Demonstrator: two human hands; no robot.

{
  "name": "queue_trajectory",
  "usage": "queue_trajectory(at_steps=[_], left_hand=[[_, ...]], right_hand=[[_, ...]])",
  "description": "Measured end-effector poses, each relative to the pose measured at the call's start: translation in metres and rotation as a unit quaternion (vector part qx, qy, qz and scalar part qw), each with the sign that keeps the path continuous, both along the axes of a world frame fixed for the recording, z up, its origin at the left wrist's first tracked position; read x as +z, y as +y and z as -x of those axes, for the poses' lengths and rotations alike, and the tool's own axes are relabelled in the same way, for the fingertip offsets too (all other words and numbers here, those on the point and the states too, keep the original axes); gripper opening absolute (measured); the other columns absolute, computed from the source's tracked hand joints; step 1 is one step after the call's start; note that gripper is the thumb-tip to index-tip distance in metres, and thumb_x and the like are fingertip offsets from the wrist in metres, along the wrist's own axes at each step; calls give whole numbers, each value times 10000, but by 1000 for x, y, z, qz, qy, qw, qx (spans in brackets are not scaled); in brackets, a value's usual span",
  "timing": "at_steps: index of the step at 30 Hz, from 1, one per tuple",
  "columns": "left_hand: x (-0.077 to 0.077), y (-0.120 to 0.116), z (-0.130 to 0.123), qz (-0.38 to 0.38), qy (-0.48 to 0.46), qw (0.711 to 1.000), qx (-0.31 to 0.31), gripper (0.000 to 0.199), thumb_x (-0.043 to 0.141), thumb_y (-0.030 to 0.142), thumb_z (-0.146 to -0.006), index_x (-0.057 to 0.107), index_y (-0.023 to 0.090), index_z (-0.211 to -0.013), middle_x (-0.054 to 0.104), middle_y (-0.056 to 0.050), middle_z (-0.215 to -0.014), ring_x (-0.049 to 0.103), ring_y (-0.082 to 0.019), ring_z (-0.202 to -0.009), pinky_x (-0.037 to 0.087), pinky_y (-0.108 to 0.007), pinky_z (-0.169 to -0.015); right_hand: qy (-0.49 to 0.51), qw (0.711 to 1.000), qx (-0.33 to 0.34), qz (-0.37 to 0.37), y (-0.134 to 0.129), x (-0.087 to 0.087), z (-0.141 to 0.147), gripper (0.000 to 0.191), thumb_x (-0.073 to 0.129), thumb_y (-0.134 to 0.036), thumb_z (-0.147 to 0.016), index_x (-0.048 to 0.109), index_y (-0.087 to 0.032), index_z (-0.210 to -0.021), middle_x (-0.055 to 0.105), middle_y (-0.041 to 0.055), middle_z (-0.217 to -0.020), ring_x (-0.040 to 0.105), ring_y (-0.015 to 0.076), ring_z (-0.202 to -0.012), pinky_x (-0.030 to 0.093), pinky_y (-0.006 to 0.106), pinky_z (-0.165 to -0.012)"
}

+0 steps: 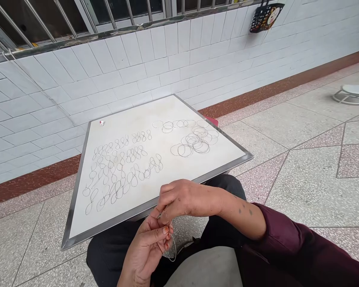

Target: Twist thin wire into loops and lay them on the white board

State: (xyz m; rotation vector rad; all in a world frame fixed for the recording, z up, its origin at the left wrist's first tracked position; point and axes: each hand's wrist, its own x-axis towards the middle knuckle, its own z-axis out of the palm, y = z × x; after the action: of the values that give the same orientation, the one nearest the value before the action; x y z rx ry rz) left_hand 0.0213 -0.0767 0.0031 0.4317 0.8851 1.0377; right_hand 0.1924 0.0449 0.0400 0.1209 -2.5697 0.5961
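Observation:
Just past the near edge of a white square table (131, 119), my left hand (151, 243) pinches a thin wire loop (175, 249) between thumb and fingers. My right hand (182, 199) reaches over from the right, its fingertips closed at the top of the same loop and touching the left fingers. Part of the loop hangs below the left fingertips. On the left half of the table lie rows of wires twisted into figure-eight shapes (118, 189). Several plain round wire rings (194, 141) overlap one another on the right half.
A small white and red object (102, 123) sits at the table's far left corner. Behind the table stands a white tiled wall (155, 59) with a barred window. A dark basket (265, 18) hangs on the wall, and a round white stool (354, 93) stands far right.

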Motion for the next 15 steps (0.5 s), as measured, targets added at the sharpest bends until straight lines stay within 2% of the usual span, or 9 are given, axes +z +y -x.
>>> queue_trajectory(at_steps=[5, 9, 12, 15], left_hand=[[-2, 2, 2, -3, 42, 999, -4, 263, 840, 178, -643, 685, 165, -856, 588, -1, -725, 487, -75, -591, 400, -193, -538], [-4, 1, 2, -19, 30, 999, -15, 305, 821, 170, -675, 680, 189, -945, 584, 14, -733, 483, -68, -582, 389, -192, -529], [-4, 0, 0, -25, 21, 999, -15, 325, 812, 178, -693, 674, 191, -988, 590, 8, -744, 488, -73, -587, 394, -202, -534], [-4, -1, -3, -38, 39, 998, -15, 388, 811, 202, -695, 665, 188, -1053, 592, 5, -721, 473, -79, -560, 391, -210, -512]], right_hand=[[-12, 997, -15, 74, -1, -4, 1, 116, 567, -247, -961, 674, -206, -974, 660, 31, -994, 564, 129, -939, 472, 232, -763], [-10, 991, -30, 133, -1, -8, 1, 170, 607, -305, -935, 662, -188, -1046, 626, 44, -1003, 591, 115, -909, 481, 205, -749], [-9, 986, -14, 165, -1, -7, 1, 170, 615, -286, -930, 665, -187, -1059, 613, 35, -980, 594, 99, -870, 480, 189, -747], [-18, 986, -2, 166, -1, -2, 0, 128, 607, -243, -936, 671, -183, -1029, 617, 31, -955, 585, 105, -883, 475, 196, -760]])
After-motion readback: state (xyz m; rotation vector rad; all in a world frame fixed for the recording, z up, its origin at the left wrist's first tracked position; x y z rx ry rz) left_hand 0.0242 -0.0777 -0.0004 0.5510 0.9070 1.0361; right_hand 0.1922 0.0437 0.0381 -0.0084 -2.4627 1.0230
